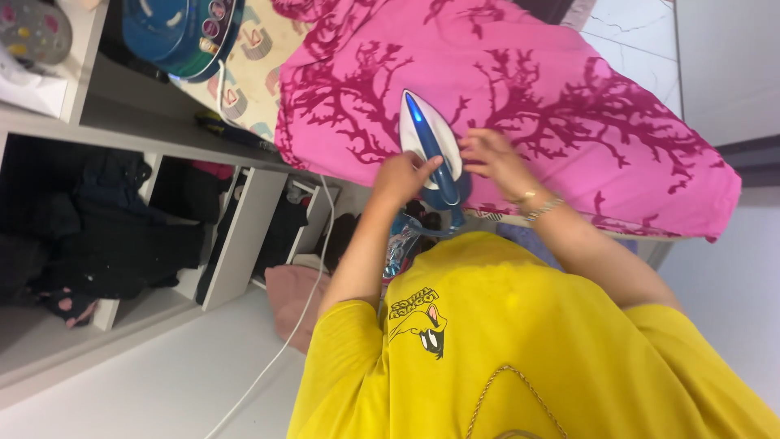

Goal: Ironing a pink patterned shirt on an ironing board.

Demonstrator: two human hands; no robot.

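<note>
A white and blue steam iron stands flat on a pink cloth with a dark red branch print, which is spread over an ironing board. My left hand grips the rear of the iron's blue handle. My right hand, with bracelets at the wrist, lies on the cloth just right of the iron, its fingertips touching the iron's side. My yellow printed shirt fills the lower part of the view.
The board's cream patterned cover shows left of the cloth. A blue round appliance sits at top left. White shelves hold dark clothes. A white cord trails over the floor past a pink bundle.
</note>
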